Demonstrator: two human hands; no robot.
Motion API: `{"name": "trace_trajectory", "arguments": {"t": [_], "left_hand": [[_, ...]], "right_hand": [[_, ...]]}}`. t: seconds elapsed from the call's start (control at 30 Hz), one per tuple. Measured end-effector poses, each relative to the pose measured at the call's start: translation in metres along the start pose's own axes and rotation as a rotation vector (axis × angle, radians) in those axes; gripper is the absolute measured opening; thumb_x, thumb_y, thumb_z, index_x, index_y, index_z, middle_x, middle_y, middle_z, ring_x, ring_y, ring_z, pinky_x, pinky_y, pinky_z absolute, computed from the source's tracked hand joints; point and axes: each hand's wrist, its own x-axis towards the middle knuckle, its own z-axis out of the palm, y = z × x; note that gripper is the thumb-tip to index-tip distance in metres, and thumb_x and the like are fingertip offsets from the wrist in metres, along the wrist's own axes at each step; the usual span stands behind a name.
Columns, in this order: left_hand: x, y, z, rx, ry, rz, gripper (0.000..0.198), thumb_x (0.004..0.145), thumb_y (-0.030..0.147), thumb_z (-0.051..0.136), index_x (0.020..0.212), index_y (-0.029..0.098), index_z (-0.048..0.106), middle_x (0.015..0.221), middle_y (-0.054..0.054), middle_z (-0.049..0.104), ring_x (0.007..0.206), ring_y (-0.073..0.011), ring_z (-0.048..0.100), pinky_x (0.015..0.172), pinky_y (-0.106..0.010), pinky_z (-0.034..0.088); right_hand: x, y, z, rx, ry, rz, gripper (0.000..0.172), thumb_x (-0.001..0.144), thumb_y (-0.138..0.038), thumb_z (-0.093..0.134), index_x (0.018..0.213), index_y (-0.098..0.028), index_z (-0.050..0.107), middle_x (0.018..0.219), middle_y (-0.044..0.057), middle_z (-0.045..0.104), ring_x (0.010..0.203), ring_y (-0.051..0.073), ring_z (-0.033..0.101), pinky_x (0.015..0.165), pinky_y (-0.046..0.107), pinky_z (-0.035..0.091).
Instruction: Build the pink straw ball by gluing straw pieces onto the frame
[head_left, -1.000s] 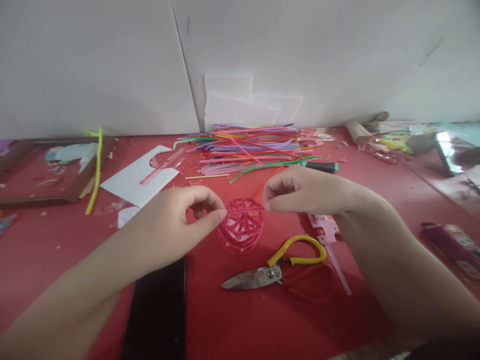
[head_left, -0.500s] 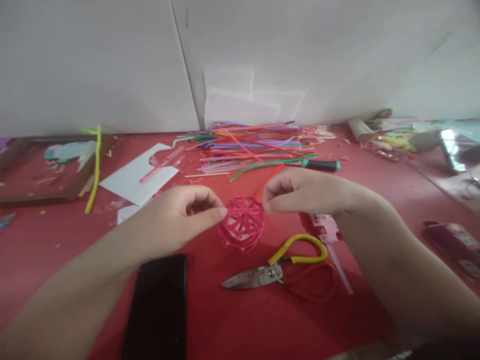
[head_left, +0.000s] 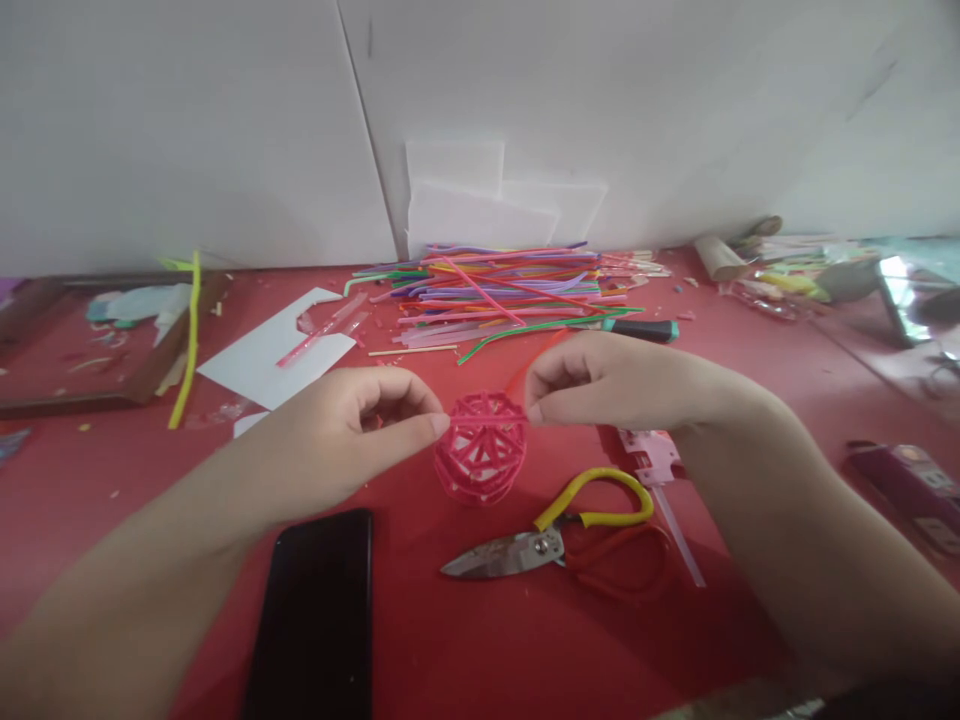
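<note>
Between my two hands stretches a short, straight pink pipe cleaner (head_left: 489,421), held level over a small openwork pink basket (head_left: 480,482). My left hand (head_left: 386,415) pinches its left end between thumb and forefinger. The right end is in the fingertips of my right hand (head_left: 581,385), which are closed. The basket, made of the same fuzzy pink stems, rests on the red table (head_left: 450,640); whether the held piece touches it I cannot tell. Scissors (head_left: 517,555) with one yellow and one red handle lie just in front of the basket.
A black phone (head_left: 315,610) lies by my left forearm. Behind my hands is a pile of coloured pipe cleaners (head_left: 502,285) beside a dark-handled tool (head_left: 645,330). A pink glue gun (head_left: 651,458) sits under my right wrist. White paper (head_left: 262,355) and a brown tray (head_left: 142,370) are left.
Both hands keep nearly the same pose, with the pink piece held between them over the basket. The view has shifted very slightly.
</note>
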Motion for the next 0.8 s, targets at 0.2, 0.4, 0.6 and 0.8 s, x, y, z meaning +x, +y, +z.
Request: {"name": "trace_trajectory", "arguments": {"t": [0.2,0.4,0.6,0.8], "left_hand": [[0.0034,-0.0025,0.0017,0.020,-0.023,-0.002,0.031,0.082,0.054,0.064,0.083,0.023,0.068,0.082,0.000,0.073,0.077,-0.0195,0.068,0.067,-0.028,0.051],[0.0023,-0.0041,0.0009,0.026,-0.035,-0.024,0.031,0.083,0.054,0.063,0.084,0.023,0.068,0.081,0.000,0.071,0.076,-0.0195,0.066,0.065,-0.028,0.050],[0.0035,-0.0007,0.0040,0.017,-0.026,-0.061,0.033,0.081,0.054,0.063,0.083,0.022,0.067,0.079,-0.001,0.070,0.075,-0.0199,0.065,0.063,-0.028,0.048],[0.0044,-0.0003,0.0041,0.033,-0.025,-0.061,0.033,0.081,0.055,0.063,0.083,0.022,0.067,0.079,0.000,0.070,0.074,-0.0193,0.064,0.063,-0.028,0.047]], "right_hand": [[0.0018,0.0001,0.0008,-0.001,-0.014,0.036,0.013,0.077,-0.031,0.058,0.073,-0.021,0.065,0.064,-0.004,0.053,0.053,0.008,0.044,0.046,0.021,0.032],[-0.0004,-0.0034,0.0016,-0.016,-0.026,0.064,0.012,0.078,-0.030,0.057,0.073,-0.022,0.064,0.056,-0.007,0.049,0.044,0.006,0.043,0.045,0.022,0.032],[0.0007,-0.0026,0.0017,-0.028,-0.015,0.076,0.014,0.077,-0.032,0.056,0.073,-0.022,0.065,0.057,-0.007,0.050,0.043,0.006,0.043,0.045,0.022,0.032],[0.0014,-0.0036,0.0027,-0.030,-0.015,0.070,0.012,0.076,-0.030,0.057,0.071,-0.022,0.064,0.056,-0.007,0.048,0.044,0.006,0.041,0.045,0.023,0.031]]}}
